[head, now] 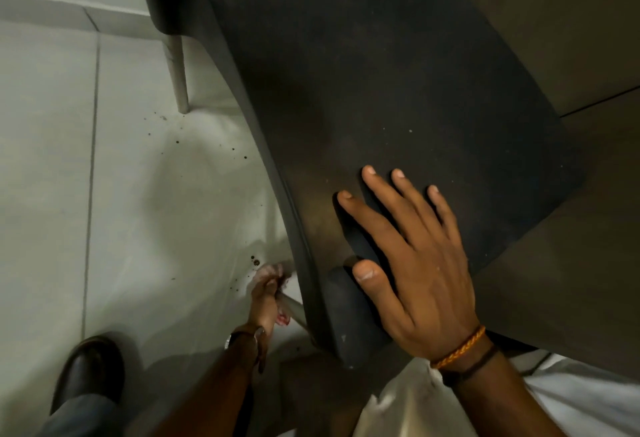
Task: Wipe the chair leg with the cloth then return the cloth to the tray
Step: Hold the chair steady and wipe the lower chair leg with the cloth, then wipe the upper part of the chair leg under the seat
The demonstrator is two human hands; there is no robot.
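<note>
A dark chair seat (398, 107) fills the upper middle of the head view. My right hand (412, 263) lies flat on its near corner, fingers spread, holding nothing. Down by the floor, my left hand (266, 294) is closed around the near pale chair leg (294, 307), with a bit of reddish cloth (283, 319) showing under the palm. Most of the cloth is hidden inside the fist. A second pale chair leg (180, 76) stands farther back at the left. No tray is in view.
Pale floor tiles (69, 159) spread to the left, dotted with small dark spots (255, 261) near the legs. My dark shoe (90, 371) stands at the bottom left. A brown table surface (571, 38) sits to the right of the chair.
</note>
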